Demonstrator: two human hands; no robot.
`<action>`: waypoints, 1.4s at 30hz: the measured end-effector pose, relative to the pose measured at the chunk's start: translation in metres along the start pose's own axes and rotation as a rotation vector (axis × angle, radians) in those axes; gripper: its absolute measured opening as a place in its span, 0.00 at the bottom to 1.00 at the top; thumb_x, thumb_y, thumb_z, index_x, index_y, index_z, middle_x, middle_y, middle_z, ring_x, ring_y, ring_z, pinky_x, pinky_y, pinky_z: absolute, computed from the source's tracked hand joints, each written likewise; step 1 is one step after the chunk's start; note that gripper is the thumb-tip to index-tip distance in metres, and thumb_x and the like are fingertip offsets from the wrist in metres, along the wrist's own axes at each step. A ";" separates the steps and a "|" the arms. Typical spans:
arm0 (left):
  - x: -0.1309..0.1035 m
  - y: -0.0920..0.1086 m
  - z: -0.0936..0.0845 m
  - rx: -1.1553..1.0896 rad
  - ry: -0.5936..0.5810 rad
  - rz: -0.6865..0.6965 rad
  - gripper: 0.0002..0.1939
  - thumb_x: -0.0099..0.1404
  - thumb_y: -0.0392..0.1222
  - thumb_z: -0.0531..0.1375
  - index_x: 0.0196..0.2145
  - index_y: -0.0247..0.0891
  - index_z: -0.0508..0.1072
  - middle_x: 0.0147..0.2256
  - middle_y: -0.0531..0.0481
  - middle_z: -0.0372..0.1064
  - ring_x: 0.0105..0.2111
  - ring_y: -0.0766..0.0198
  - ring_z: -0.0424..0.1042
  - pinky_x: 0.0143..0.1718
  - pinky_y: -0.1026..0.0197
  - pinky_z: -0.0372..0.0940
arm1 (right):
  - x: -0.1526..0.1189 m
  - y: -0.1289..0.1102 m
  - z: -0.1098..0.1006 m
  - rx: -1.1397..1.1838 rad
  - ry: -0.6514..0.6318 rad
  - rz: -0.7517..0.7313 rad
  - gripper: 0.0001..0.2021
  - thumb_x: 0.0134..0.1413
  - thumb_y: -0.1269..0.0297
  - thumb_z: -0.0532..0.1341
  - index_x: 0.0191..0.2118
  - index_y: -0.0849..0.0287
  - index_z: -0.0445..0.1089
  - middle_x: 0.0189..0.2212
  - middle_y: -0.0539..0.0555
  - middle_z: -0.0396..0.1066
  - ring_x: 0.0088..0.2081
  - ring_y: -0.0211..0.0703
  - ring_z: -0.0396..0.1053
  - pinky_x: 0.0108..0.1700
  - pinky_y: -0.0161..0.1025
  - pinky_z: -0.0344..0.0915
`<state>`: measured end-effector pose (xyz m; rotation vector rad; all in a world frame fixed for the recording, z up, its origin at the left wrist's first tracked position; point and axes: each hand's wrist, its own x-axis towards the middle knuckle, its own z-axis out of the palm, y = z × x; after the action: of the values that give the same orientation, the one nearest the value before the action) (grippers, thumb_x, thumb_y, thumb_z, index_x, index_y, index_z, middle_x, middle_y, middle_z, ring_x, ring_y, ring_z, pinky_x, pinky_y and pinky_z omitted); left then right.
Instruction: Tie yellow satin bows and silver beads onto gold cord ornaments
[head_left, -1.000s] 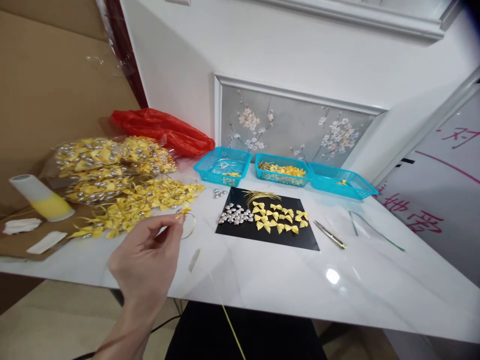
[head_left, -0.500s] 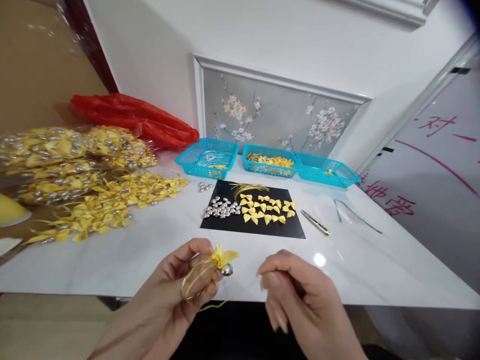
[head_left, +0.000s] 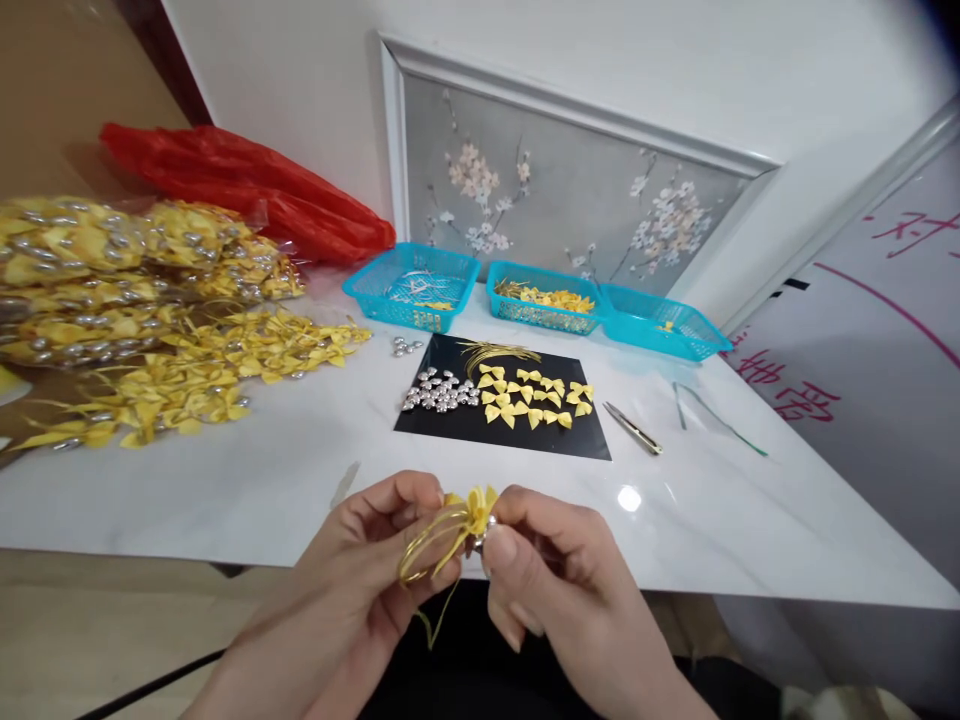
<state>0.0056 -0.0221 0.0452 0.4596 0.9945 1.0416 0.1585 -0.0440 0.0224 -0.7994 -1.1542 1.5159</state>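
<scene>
Hands (head_left: 577,585) pinch a folded yellow bow (head_left: 478,511), apparently ribbon, and glossy bead (head_left: 481,541).

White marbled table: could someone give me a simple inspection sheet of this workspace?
Surface: white marbled table, with a bright reflection and a black mat.
Job's things: held yellow bow with silver bead and gold wire loops; more bows, beads and gold wires on the mat.
Clutter: yellow pile, red plastic bag, three blue baskets, slim metal tool, green strip.
Hands: left hand grips the held bow; right hand touches it beside the bead, grip unclear.
Cables: one black cable at lower left; its ends aren't visible.
Surroundings: framed blossom panel behind; board with red writing at right.
</scene>
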 end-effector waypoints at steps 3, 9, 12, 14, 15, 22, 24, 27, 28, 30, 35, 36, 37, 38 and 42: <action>0.000 0.000 0.001 0.009 -0.012 -0.006 0.19 0.31 0.38 0.81 0.22 0.38 0.79 0.22 0.54 0.74 0.22 0.70 0.69 0.23 0.72 0.70 | 0.001 0.000 0.000 0.245 -0.039 0.082 0.13 0.62 0.57 0.65 0.32 0.61 0.70 0.19 0.42 0.53 0.17 0.26 0.47 0.20 0.27 0.55; 0.000 0.001 -0.003 0.173 -0.206 0.063 0.12 0.46 0.41 0.77 0.29 0.41 0.82 0.25 0.54 0.75 0.25 0.70 0.69 0.28 0.72 0.70 | 0.001 -0.002 0.000 0.311 -0.016 0.104 0.14 0.60 0.56 0.67 0.30 0.61 0.70 0.18 0.41 0.53 0.16 0.25 0.46 0.19 0.25 0.55; 0.000 0.000 -0.005 0.233 -0.192 0.147 0.11 0.47 0.43 0.77 0.29 0.42 0.83 0.26 0.53 0.77 0.27 0.68 0.71 0.29 0.72 0.69 | -0.001 -0.003 0.000 0.154 0.012 0.092 0.15 0.62 0.54 0.64 0.31 0.60 0.69 0.17 0.41 0.54 0.15 0.26 0.48 0.18 0.26 0.53; -0.001 -0.002 -0.006 0.236 -0.172 0.157 0.12 0.45 0.43 0.77 0.27 0.41 0.83 0.26 0.52 0.77 0.26 0.68 0.71 0.28 0.72 0.69 | -0.003 -0.003 0.001 -0.092 0.089 -0.035 0.12 0.65 0.58 0.62 0.33 0.60 0.70 0.18 0.43 0.58 0.16 0.27 0.54 0.19 0.28 0.54; -0.001 -0.003 -0.007 0.217 -0.158 0.137 0.12 0.44 0.42 0.78 0.27 0.40 0.83 0.25 0.52 0.77 0.26 0.68 0.71 0.28 0.72 0.69 | -0.004 -0.003 0.002 -0.253 0.141 -0.157 0.09 0.65 0.62 0.61 0.34 0.60 0.71 0.20 0.45 0.62 0.18 0.29 0.58 0.20 0.28 0.56; -0.003 -0.010 -0.006 -0.181 -0.013 -0.257 0.22 0.26 0.31 0.81 0.23 0.37 0.83 0.23 0.49 0.78 0.21 0.67 0.75 0.23 0.72 0.72 | -0.004 0.021 -0.004 -1.016 0.379 -1.000 0.17 0.63 0.79 0.59 0.54 0.57 0.72 0.35 0.55 0.75 0.33 0.41 0.73 0.32 0.37 0.73; -0.002 -0.012 -0.002 -0.291 -0.021 -0.307 0.20 0.27 0.28 0.80 0.22 0.35 0.82 0.24 0.47 0.79 0.22 0.67 0.77 0.22 0.73 0.72 | -0.002 0.024 -0.010 -1.072 0.376 -1.069 0.20 0.64 0.78 0.58 0.59 0.56 0.69 0.36 0.56 0.76 0.31 0.42 0.72 0.29 0.39 0.72; -0.001 -0.013 0.001 -0.393 -0.028 -0.338 0.18 0.30 0.25 0.80 0.22 0.33 0.81 0.25 0.46 0.79 0.22 0.66 0.78 0.22 0.74 0.72 | 0.000 0.019 -0.018 -1.086 0.246 -1.125 0.21 0.63 0.79 0.59 0.60 0.64 0.68 0.38 0.59 0.77 0.30 0.43 0.71 0.26 0.41 0.69; -0.001 -0.014 0.001 -0.402 -0.024 -0.352 0.19 0.30 0.25 0.80 0.23 0.33 0.82 0.25 0.46 0.79 0.23 0.66 0.78 0.22 0.74 0.72 | 0.001 0.016 -0.019 -1.087 0.197 -1.139 0.20 0.62 0.80 0.59 0.58 0.67 0.68 0.38 0.60 0.77 0.32 0.44 0.71 0.26 0.41 0.69; -0.002 -0.014 0.000 -0.398 -0.025 -0.359 0.20 0.31 0.25 0.79 0.25 0.33 0.82 0.26 0.46 0.80 0.24 0.65 0.79 0.22 0.74 0.73 | 0.000 0.010 -0.022 -1.088 0.126 -1.163 0.17 0.61 0.82 0.59 0.55 0.71 0.70 0.39 0.62 0.77 0.34 0.46 0.72 0.27 0.42 0.69; -0.003 -0.014 -0.004 -0.235 -0.023 -0.271 0.22 0.33 0.30 0.80 0.29 0.37 0.83 0.29 0.48 0.79 0.25 0.66 0.76 0.27 0.69 0.74 | -0.004 0.001 -0.023 -0.913 0.178 -1.019 0.12 0.62 0.77 0.61 0.49 0.60 0.73 0.37 0.55 0.76 0.31 0.40 0.72 0.31 0.39 0.72; -0.003 -0.014 -0.003 -0.174 -0.025 -0.224 0.21 0.34 0.33 0.80 0.29 0.39 0.83 0.28 0.50 0.78 0.25 0.67 0.75 0.27 0.69 0.73 | -0.005 0.000 -0.023 -0.831 0.222 -0.946 0.10 0.62 0.75 0.62 0.47 0.58 0.74 0.36 0.54 0.74 0.31 0.39 0.72 0.31 0.37 0.72; -0.003 -0.013 -0.002 -0.106 -0.044 -0.164 0.19 0.36 0.35 0.80 0.29 0.40 0.82 0.27 0.52 0.77 0.24 0.68 0.73 0.27 0.70 0.72 | -0.005 -0.003 -0.023 -0.749 0.257 -0.854 0.09 0.63 0.73 0.61 0.46 0.56 0.74 0.35 0.53 0.73 0.30 0.37 0.71 0.30 0.35 0.71; -0.002 -0.013 -0.001 -0.038 -0.075 -0.096 0.17 0.39 0.38 0.79 0.29 0.41 0.82 0.26 0.53 0.76 0.24 0.69 0.72 0.26 0.71 0.70 | -0.004 -0.005 -0.022 -0.672 0.275 -0.747 0.07 0.63 0.72 0.61 0.44 0.56 0.74 0.33 0.51 0.71 0.28 0.35 0.70 0.28 0.33 0.69; 0.001 -0.012 0.002 0.242 -0.158 0.152 0.12 0.47 0.46 0.77 0.26 0.42 0.80 0.22 0.56 0.70 0.23 0.70 0.65 0.25 0.72 0.64 | 0.001 -0.018 -0.020 -0.569 0.175 -0.389 0.02 0.60 0.68 0.63 0.35 0.58 0.72 0.28 0.48 0.67 0.25 0.32 0.64 0.24 0.30 0.60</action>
<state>0.0138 -0.0269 0.0369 0.8153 0.9587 1.0069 0.1822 -0.0374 0.0329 -0.9867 -1.5275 0.7838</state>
